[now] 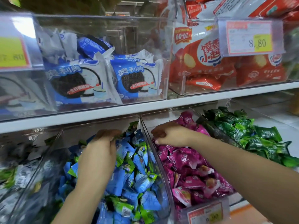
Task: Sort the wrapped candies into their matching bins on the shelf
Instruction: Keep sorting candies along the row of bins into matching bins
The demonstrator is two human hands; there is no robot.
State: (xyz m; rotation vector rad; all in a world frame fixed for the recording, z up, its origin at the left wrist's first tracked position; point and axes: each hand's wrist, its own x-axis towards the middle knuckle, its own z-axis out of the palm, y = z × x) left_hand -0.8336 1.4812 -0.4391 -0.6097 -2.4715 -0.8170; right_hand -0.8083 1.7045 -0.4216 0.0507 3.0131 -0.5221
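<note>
Left hand (97, 152) pinches a crinkled green-wrapped candy (119, 136), its long axis pointing right toward the clear plastic bin (145, 125) of magenta-wrapped candies (186, 160). Right hand (171, 135) curls over those candies; its grip cannot be told.

White shelf board (145, 109); pale tiled floor (284, 122) (far right).
</note>
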